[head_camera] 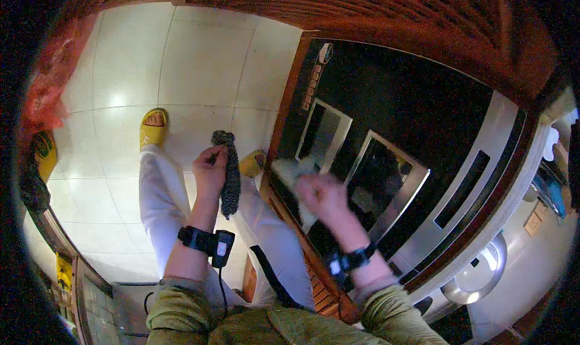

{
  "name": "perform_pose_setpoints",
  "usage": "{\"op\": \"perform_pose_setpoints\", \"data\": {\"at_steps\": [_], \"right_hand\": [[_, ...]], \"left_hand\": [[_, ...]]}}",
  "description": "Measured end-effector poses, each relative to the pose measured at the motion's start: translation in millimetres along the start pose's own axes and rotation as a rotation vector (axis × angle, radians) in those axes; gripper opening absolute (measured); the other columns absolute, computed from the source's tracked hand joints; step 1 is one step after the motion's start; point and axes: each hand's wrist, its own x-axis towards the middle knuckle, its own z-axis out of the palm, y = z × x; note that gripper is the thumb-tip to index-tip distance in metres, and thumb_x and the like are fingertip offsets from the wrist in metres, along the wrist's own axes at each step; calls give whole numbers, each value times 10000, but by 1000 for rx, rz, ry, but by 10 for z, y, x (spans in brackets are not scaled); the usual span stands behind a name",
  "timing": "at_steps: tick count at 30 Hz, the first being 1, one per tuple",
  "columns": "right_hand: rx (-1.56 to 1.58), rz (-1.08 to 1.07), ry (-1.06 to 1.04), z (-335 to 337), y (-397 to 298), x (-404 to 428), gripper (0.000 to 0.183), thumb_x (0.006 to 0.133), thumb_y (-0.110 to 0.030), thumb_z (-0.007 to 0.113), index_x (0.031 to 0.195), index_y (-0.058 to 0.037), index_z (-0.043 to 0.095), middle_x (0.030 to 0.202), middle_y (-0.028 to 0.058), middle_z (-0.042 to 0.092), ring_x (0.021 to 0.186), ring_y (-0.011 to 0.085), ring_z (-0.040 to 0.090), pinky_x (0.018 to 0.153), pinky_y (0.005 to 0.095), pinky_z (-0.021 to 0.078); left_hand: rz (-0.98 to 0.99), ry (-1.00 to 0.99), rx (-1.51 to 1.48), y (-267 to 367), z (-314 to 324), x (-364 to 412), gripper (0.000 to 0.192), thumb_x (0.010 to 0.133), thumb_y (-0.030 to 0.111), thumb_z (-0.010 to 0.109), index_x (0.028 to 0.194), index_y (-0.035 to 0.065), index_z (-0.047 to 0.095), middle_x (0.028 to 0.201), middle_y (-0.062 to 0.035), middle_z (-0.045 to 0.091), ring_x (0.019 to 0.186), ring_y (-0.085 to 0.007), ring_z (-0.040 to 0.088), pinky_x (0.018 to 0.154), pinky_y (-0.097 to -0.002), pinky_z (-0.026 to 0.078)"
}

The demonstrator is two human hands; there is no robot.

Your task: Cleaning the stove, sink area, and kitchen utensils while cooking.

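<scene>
My left hand [211, 164] pinches the upper part of a dark grey, fuzzy strip of cloth [232, 182], which hangs down between my knees. My right hand [319, 193], blurred, is closed around a pale, cloth-like thing [286, 170] in front of a glossy black appliance front [398, 82]. Motion blur hides whether the cloth touches the black surface. Two silver-framed rectangular panels [389, 173] are set in that front, one on either side of my right hand. A row of small buttons or labels [311, 84] runs near its far edge.
Brown wooden louvred doors [362, 10] border the far side. A pale countertop [521, 259] with a round metal fixture [480, 272] lies at right. Yellow slippers [154, 127] are on my feet upon light floor tiles [199, 64]. A red plastic bag [47, 96] is at left.
</scene>
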Motion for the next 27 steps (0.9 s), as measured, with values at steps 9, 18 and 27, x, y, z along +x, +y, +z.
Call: {"op": "perform_pose_setpoints", "data": {"at_steps": [9,18,27], "right_hand": [[-1009,-73,23,-1035,716,612,306,703,-234,581,1008,-205,573,1195,40,438,1162,259,333,908,489,306],[-891,-157,-66,-550,1273,997,345,734,-179,506,1074,-128,528,1253,91,368,1189,306,283,946,477,270],[-869,-293,-147,600,1532,263,375,771,-226,438,1127,-117,481,1185,125,442,1101,352,389,845,458,369]], "left_hand": [[1,-95,-91,186,-15,-88,106,749,40,606,836,-20,603,738,-54,601,657,-97,539,598,-217,441],[-12,-54,-182,503,139,-532,117,753,52,618,846,-16,601,725,-57,601,627,-94,541,566,-220,446],[-47,-94,-149,568,60,-479,126,755,51,616,857,-20,595,738,-54,606,631,-93,544,570,-220,451]]}}
